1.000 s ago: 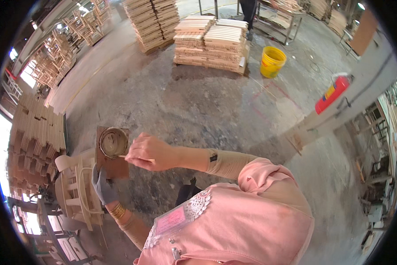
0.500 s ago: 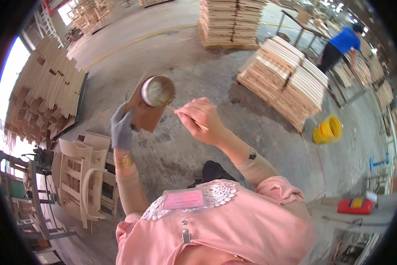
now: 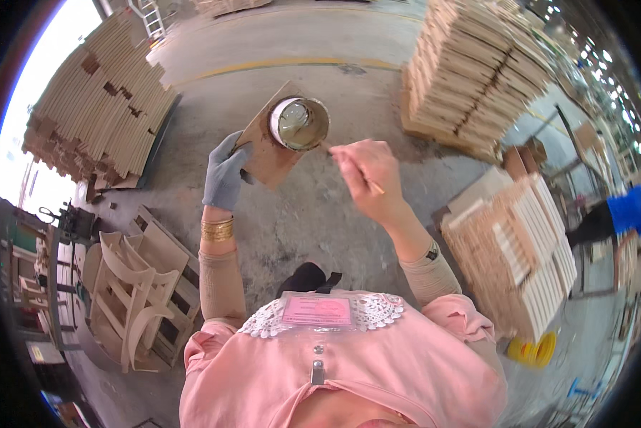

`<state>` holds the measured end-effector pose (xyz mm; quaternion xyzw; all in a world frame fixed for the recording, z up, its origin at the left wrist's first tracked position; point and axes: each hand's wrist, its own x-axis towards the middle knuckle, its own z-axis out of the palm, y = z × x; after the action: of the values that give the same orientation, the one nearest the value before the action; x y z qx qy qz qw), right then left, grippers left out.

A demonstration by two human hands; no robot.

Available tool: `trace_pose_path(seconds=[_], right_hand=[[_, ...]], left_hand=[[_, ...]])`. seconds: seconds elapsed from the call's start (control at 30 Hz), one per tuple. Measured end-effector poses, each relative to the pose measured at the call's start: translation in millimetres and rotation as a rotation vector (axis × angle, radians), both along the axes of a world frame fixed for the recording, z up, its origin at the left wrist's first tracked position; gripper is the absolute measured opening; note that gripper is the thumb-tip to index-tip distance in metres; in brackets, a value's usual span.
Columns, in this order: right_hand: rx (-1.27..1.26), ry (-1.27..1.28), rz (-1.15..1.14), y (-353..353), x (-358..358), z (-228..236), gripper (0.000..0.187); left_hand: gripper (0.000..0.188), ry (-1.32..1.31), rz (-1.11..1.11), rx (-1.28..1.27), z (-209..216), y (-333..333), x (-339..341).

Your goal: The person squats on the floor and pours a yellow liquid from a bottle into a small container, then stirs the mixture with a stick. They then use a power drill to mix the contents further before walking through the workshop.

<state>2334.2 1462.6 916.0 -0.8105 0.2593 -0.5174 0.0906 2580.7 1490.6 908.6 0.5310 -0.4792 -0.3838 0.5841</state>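
My left hand [image 3: 225, 171], in a grey glove, grips the edge of a thin brown board [image 3: 272, 165] held out over the floor. Upon the board's far part stands a round open tub [image 3: 313, 143] with a white inner wall and some pale, glossy stuff in it. My right hand [image 3: 370, 175], bare, is closed round a thin wooden stick [image 3: 377, 187] whose back end shows below the fingers. The stick's front end points toward the tub, a little apart from its right side; whether it is a brush is too blurred to tell.
Stacked wooden boards stand at the left [image 3: 96, 107], and another tall stack [image 3: 470, 78] rises at the far right. A lower pile of slats [image 3: 513, 250] lies nearer, with a yellow bucket [image 3: 533, 349] beside it. Curved wooden chair parts [image 3: 138, 292] rest at lower left. A person in blue [image 3: 626, 210] is at the right.
My view has turned, so the stacks, bucket and person appear shifted. Both hands still hold their things; the right hand with the stick is now slightly farther from the tub.
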Motion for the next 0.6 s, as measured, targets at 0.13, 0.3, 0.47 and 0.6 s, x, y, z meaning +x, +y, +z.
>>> trace_pose_path(seconds=[0.13, 0.3, 0.47, 0.6], right_hand=[[-0.112, 0.022, 0.078, -150, 40, -1, 0.013], [-0.119, 0.176, 0.197, -335, 56, 0, 0.015], [-0.149, 0.249, -0.164, -507, 49, 8, 0.007], [-0.083, 0.099, -0.011, -640, 58, -11, 0.008]], left_hand=[[0.031, 0.02, -0.014, -0.033, -12, -146, 35], [0.032, 0.029, -0.058, -0.023, -22, -341, 67], [0.031, -0.05, -0.112, 0.046, -10, -535, 66], [0.029, -0.042, -0.141, -0.008, -13, -687, 57]])
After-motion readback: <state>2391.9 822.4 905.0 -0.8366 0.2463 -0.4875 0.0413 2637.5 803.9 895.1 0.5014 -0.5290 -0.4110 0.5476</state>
